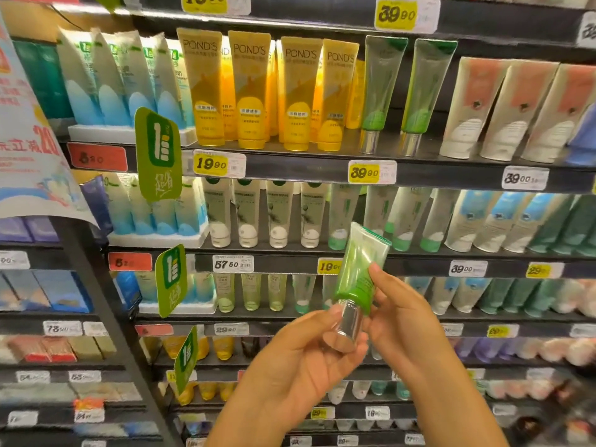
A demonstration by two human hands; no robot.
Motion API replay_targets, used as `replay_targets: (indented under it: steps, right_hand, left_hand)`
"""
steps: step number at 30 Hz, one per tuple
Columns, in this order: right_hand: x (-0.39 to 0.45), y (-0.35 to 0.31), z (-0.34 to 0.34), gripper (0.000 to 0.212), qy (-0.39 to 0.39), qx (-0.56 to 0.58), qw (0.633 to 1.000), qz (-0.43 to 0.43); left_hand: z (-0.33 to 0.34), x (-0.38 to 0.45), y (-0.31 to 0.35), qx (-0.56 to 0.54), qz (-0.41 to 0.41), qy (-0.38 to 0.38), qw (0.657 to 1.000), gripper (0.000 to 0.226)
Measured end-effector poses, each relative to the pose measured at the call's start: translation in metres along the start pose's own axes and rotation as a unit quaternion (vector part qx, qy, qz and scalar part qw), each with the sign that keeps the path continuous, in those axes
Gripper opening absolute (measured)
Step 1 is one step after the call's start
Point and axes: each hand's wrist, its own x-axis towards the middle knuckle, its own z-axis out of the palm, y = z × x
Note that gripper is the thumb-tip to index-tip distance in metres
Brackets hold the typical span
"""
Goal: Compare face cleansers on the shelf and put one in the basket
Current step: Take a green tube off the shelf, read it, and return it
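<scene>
A green cleanser tube [359, 269] with a silver cap [346, 327] is held up in front of the shelves, cap downward and tilted. My left hand [309, 359] holds it at the silver cap, fingers curled round it. My right hand [406, 321] pinches the tube's green lower part from the right. Two matching green tubes [419, 91] stand on the upper shelf beside yellow Pond's tubes [248, 88]. No basket is in view.
Shelves [306, 169] full of cleanser tubes fill the view: blue-white tubes [129, 79] upper left, pink-white tubes [516, 108] upper right, white and pale green ones in the middle rows. Green promo tags [158, 153] stick out at left. A paper poster [29, 140] hangs far left.
</scene>
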Motion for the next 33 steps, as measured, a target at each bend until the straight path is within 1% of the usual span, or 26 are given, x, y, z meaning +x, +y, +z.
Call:
replay_targets:
  steps: [7,12,14,18,22,25,27,30,33]
  right_hand:
    - [-0.001,-0.006,-0.022,0.03,0.023,-0.001,1.0,0.004]
    - [0.003,-0.029,-0.043,0.038,-0.008,-0.012,0.998,-0.056]
    - [0.006,-0.04,-0.051,0.033,-0.022,-0.022,0.997,-0.078]
    - [0.015,-0.059,-0.066,0.034,-0.029,-0.034,0.994,-0.103]
    - [0.027,-0.082,-0.077,0.045,-0.032,-0.04,0.992,-0.112]
    - [0.036,-0.104,-0.081,0.045,-0.063,-0.076,0.986,-0.135]
    - [0.042,-0.118,-0.083,0.052,-0.088,-0.116,0.979,-0.145]
    - [0.05,-0.136,-0.085,0.062,-0.117,-0.147,0.969,-0.159]
    - [0.059,-0.149,-0.084,0.063,-0.145,-0.151,0.961,-0.181]
  left_hand:
    - [-0.001,0.019,-0.018,0.019,-0.017,-0.016,1.0,0.029]
    - [0.008,0.045,-0.026,0.115,0.026,0.002,0.993,0.025]
    - [0.014,0.057,-0.031,0.138,0.041,0.012,0.99,0.023]
    - [0.03,0.079,-0.044,0.158,0.085,0.021,0.984,0.025]
    - [0.049,0.096,-0.053,0.157,0.127,0.026,0.979,0.036]
    - [0.066,0.108,-0.053,0.187,0.156,0.04,0.969,0.047]
    - [0.076,0.114,-0.052,0.211,0.171,0.052,0.961,0.053]
    - [0.091,0.12,-0.046,0.257,0.198,0.059,0.944,0.049]
    - [0.104,0.123,-0.038,0.303,0.233,0.058,0.922,0.039]
